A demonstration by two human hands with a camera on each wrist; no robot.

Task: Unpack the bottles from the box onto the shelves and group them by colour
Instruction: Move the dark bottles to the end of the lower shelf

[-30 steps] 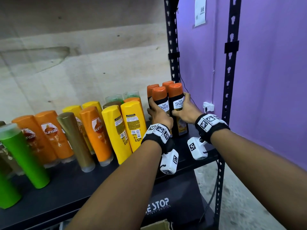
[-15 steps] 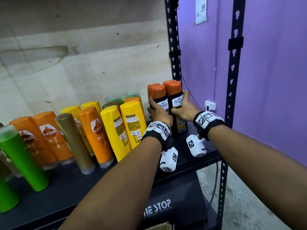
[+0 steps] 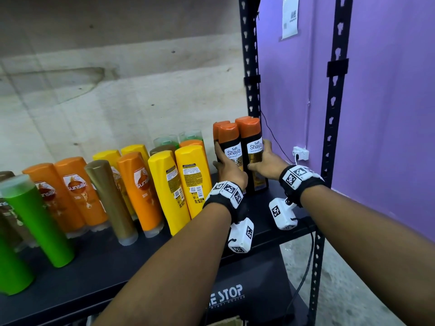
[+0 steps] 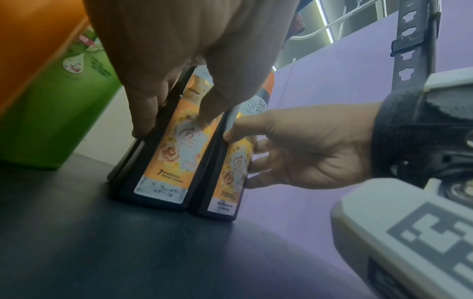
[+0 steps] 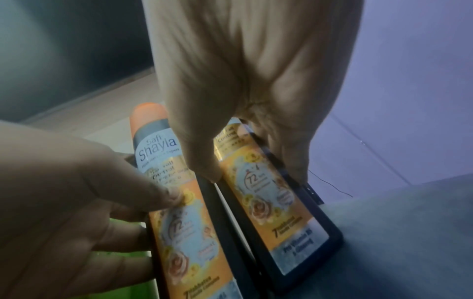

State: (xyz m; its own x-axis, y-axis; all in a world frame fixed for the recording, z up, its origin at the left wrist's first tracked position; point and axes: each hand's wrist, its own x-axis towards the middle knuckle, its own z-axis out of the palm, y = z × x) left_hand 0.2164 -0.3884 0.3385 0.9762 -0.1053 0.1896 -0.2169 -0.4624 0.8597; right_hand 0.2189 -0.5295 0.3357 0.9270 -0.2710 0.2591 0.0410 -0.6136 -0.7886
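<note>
Several black bottles with orange caps stand at the right end of the black shelf [image 3: 270, 208]. My left hand [image 3: 226, 165] grips the front left black bottle [image 3: 231, 150], thumb on its label and fingers round its left side. My right hand [image 3: 261, 158] grips the front right black bottle [image 3: 253, 147] in the same way from the right. In the left wrist view my left hand [image 4: 174, 125] clasps the left bottle [image 4: 166, 161] and the right bottle [image 4: 227, 182] stands against it. The right wrist view has my right hand [image 5: 253, 174] on the right bottle [image 5: 276, 212]. Both bottles stand upright on the shelf.
Yellow bottles [image 3: 188, 182], orange bottles [image 3: 138, 191], a gold-brown bottle [image 3: 110, 198] and green bottles [image 3: 35, 220] fill the shelf to the left. The black rack posts [image 3: 250, 67] and a purple wall [image 3: 388, 114] close off the right side. A cardboard corner [image 3: 230, 322] shows below.
Both hands keep hold of the two front black bottles, which now sit a little closer against the rear pair. The view has shifted slightly.
</note>
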